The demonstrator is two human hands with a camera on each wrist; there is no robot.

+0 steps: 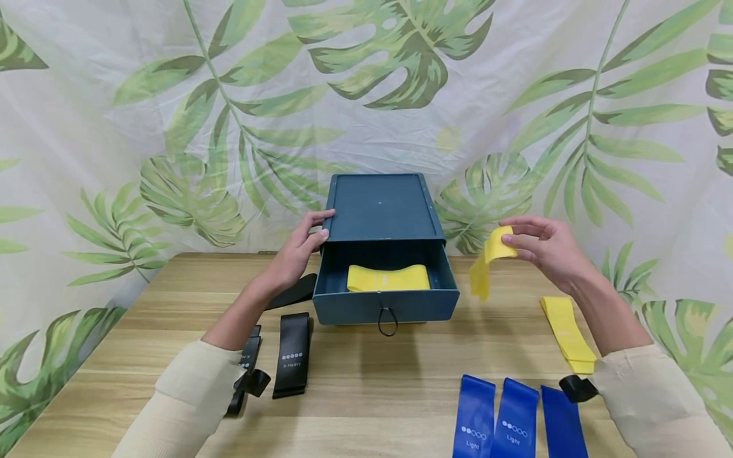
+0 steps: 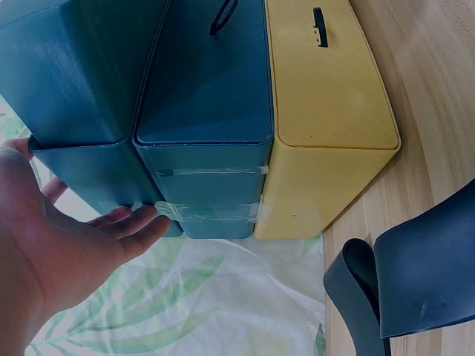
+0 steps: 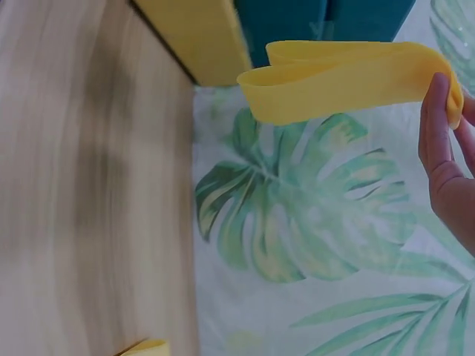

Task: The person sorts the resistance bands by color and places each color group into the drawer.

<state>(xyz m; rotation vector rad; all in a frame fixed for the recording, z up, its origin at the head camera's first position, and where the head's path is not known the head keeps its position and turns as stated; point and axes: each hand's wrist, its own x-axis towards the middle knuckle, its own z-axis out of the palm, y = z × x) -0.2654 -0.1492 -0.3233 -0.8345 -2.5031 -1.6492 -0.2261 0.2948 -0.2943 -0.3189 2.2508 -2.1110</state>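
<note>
A stacked drawer box [image 1: 380, 207] stands at the back of the table, its top blue drawer [image 1: 338, 308] pulled out toward me. Inside that drawer lies a yellow resistance band [image 1: 389, 278]. My left hand [image 1: 294, 254] rests against the box's upper left side, its fingers spread along the blue wall in the left wrist view. To the right of the box, my right hand [image 1: 546, 248] pinches a second yellow resistance band [image 1: 487, 264] between thumb and fingers. The band hangs down in a loop above the table, also plain in the right wrist view.
Another yellow band [image 1: 567, 334] lies at the table's right. Several blue bands marked Light [image 1: 475, 420] lie at the front right. Black bands, one marked X-Heavy [image 1: 292, 356], lie left of the box. The lowest drawer is yellow [image 2: 334, 81]. A leaf-print cloth [image 1: 378, 133] hangs behind.
</note>
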